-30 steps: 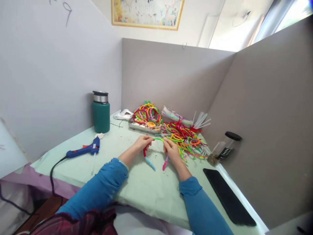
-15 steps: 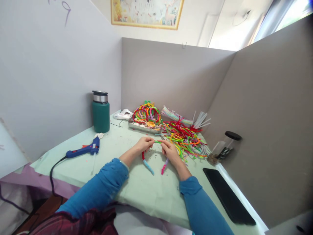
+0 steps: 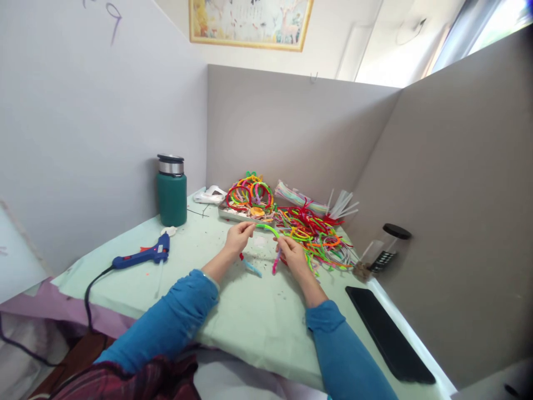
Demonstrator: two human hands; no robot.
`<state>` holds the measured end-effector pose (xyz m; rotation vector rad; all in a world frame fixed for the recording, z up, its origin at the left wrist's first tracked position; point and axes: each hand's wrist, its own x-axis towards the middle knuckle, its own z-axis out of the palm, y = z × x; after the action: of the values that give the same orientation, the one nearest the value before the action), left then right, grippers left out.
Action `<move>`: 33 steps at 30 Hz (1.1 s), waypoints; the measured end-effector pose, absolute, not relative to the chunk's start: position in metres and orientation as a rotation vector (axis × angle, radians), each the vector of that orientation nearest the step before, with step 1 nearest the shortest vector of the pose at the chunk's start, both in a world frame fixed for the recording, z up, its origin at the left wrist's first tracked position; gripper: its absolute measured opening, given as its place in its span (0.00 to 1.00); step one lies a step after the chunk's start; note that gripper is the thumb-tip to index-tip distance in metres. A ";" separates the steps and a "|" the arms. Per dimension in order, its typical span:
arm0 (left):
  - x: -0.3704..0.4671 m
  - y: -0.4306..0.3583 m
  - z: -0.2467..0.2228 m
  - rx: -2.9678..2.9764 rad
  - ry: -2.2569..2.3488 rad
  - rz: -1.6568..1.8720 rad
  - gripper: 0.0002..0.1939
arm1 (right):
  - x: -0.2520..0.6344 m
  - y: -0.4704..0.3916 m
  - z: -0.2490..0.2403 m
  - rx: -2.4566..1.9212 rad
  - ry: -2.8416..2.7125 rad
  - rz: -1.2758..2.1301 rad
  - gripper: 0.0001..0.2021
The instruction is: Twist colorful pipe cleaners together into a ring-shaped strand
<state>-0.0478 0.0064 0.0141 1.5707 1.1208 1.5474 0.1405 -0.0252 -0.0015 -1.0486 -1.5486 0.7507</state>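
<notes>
Both hands hold an arched headband (image 3: 266,226) wrapped in fuzzy coloured pipe cleaners. Its top is green, its left end red and light blue, its right end purple and pink. My left hand (image 3: 239,239) pinches the arch at its upper left. On the other side, the fingers of my right hand (image 3: 292,253) are closed round the right arm of the band. Both ends point down toward me over the table. Just beyond my right hand lies a tangled heap of loose pipe cleaners (image 3: 320,233).
A metal tray (image 3: 245,218) at the back holds wrapped bands and scraps. On the left are a blue glue gun (image 3: 141,256) with a cord and a green bottle (image 3: 172,199). To the right are a black flat slab (image 3: 389,333) and a clear jar (image 3: 385,247). Grey partitions (image 3: 300,122) enclose the table.
My hands have moved apart, exposing more of the green top. The left hand has risen slightly to the left. The band's ends have lifted away from me.
</notes>
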 end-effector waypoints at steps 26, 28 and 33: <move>-0.043 -0.012 0.034 1.538 0.882 1.588 0.18 | 0.137 -0.024 -0.003 -1.045 -1.383 0.774 0.18; -0.043 -0.011 0.033 1.526 0.863 1.579 0.20 | 0.137 -0.024 -0.003 -1.035 -1.342 0.801 0.18; -0.043 -0.005 0.029 1.442 0.938 1.540 0.21 | 0.137 -0.021 -0.003 -1.001 -1.288 0.871 0.19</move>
<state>-0.0432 -0.0049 0.0288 1.4421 0.9377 1.5403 0.1366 -0.0214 -0.0031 -1.0011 -1.2876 0.8707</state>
